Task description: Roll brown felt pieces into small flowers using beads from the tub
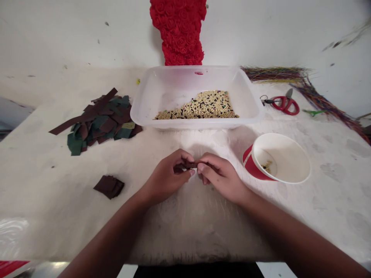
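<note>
Between my two hands, in front of the white tub, is a small dark brown piece of material [189, 166], bent or folded; the fingers hide much of it. My left hand [171, 170] pinches its left part between thumb and fingers. Around its right end my right hand [217, 173] is closed, thumb against fingers. A short stack of dark brown squares [109, 187] lies on the table to the left of my left hand. Beyond the hands, the translucent white tub [197, 123] holds a heap of gold and dark beads [208, 106].
A loose pile of green and brown pieces [101, 121] lies at the left. On the right a red-and-white paper bucket [281, 158] leans, a few beads inside. Red-handled scissors [285, 105], a green tool [314, 112] and bundled coloured wires [278, 73] lie beyond. Red roses [182, 34] rise behind the tub.
</note>
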{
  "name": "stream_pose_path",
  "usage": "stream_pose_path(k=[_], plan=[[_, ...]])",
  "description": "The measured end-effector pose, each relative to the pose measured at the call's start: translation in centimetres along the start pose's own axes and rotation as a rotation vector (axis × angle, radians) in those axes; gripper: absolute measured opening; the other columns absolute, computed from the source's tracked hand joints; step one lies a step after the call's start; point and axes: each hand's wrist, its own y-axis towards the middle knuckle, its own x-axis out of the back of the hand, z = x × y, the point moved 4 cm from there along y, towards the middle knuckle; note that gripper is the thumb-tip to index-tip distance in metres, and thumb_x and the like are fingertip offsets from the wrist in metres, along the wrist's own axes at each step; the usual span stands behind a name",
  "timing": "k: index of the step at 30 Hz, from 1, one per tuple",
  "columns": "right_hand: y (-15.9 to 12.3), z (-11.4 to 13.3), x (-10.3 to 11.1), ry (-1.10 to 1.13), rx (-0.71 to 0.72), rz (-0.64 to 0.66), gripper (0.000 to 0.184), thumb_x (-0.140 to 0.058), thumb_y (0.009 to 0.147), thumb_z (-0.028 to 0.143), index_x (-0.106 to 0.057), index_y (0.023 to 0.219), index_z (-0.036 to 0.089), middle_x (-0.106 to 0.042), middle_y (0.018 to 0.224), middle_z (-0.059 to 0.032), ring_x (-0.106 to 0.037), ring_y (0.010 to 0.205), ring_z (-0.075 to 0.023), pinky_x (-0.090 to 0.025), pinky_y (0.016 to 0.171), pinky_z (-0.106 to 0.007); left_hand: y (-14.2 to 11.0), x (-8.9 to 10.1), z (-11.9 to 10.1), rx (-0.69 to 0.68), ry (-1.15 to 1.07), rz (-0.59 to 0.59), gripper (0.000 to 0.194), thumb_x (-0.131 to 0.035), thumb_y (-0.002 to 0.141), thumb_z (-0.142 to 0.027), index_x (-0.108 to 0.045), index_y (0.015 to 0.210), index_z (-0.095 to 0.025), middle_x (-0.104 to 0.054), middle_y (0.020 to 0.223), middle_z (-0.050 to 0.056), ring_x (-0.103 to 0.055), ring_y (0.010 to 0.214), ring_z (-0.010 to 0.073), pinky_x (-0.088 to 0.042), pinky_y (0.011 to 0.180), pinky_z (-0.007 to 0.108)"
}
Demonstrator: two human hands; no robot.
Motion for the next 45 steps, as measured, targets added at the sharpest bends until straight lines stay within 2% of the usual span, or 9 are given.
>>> stream_pose_path(k=[7, 14, 22, 29, 34, 38, 45], plan=[[-0.1, -0.3, 0.2, -0.010, -0.019, -0.035, 0.027, -0.044, 0.097, 0.029, -0.054, 0.074, 0.019, -0.052, 0.059, 0.0035, -0.051, 0.057, -0.0104, -0.040, 0.057, -0.023, 0.0, 0.2, -0.1, 0.053, -0.054, 0.005, 0.015, -0.062, 0.081, -0.018, -0.054, 0.093, -0.020, -0.067, 0.089, -0.001, -0.062, 0.077, 0.0120, -0.047, 0.065, 0.023], [-0.2, -0.2, 0.1, -0.073, -0.009, -0.033, 0.029, -0.043, 0.098, 0.030, -0.055, 0.074, 0.018, -0.051, 0.058, 0.0036, -0.050, 0.056, -0.0100, -0.039, 0.057, -0.023, 0.1, -0.1, -0.3, 0.004, -0.042, 0.047, 0.012, -0.062, 0.082, -0.023, -0.054, 0.091, -0.020, -0.069, 0.091, 0.000, -0.064, 0.086, 0.0144, -0.048, 0.077, 0.027], [0.1, 0.6, -0.1, -0.143, 0.148, -0.032, 0.031, -0.050, 0.094, 0.021, -0.051, 0.063, 0.017, -0.049, 0.066, 0.0010, -0.050, 0.066, -0.0120, -0.038, 0.063, -0.026, 0.2, -0.4, 0.4, -0.025, 0.124, -0.020, 0.016, -0.063, 0.079, -0.021, -0.049, 0.087, -0.021, -0.057, 0.079, -0.004, -0.056, 0.077, 0.0129, -0.044, 0.069, 0.025], [0.1, 0.6, 0.1, -0.069, 0.130, -0.019, 0.034, -0.048, 0.093, 0.020, -0.046, 0.058, 0.018, -0.044, 0.063, 0.0015, -0.047, 0.064, -0.0120, -0.036, 0.061, -0.027, 0.3, -0.6, 0.2, -0.036, 0.144, -0.057, 0.020, -0.067, 0.077, -0.025, -0.053, 0.091, -0.021, -0.060, 0.082, -0.002, -0.057, 0.076, 0.0129, -0.045, 0.069, 0.026], [0.1, 0.5, 0.2, 0.020, 0.106, -0.031, 0.035, -0.044, 0.094, 0.023, -0.046, 0.059, 0.018, -0.045, 0.062, 0.0018, -0.047, 0.062, -0.0121, -0.037, 0.062, -0.028, 0.3, -0.3, 0.1, -0.009, 0.046, -0.073, 0.020, -0.070, 0.077, -0.028, -0.055, 0.088, -0.019, -0.065, 0.082, -0.001, -0.059, 0.074, 0.0121, -0.048, 0.066, 0.024], [0.1, 0.3, 0.3, 0.034, 0.087, -0.029, 0.030, -0.042, 0.095, 0.022, -0.051, 0.067, 0.018, -0.048, 0.063, 0.0023, -0.048, 0.062, -0.0115, -0.038, 0.063, -0.027, 0.4, -0.1, 0.3, 0.029, -0.034, -0.055, 0.020, -0.069, 0.080, -0.033, -0.058, 0.087, -0.019, -0.066, 0.077, -0.001, -0.059, 0.066, 0.0112, -0.049, 0.055, 0.021], [0.0, 0.9, 0.0, -0.086, 0.132, 0.029, 0.025, -0.048, 0.092, 0.016, -0.053, 0.067, 0.018, -0.049, 0.067, 0.0023, -0.050, 0.067, -0.0112, -0.038, 0.065, -0.026, 0.3, 0.2, 0.3, 0.070, -0.041, -0.087, 0.024, -0.066, 0.083, -0.037, -0.062, 0.075, -0.015, -0.067, 0.063, -0.001, -0.058, 0.055, 0.0086, -0.049, 0.051, 0.018]])
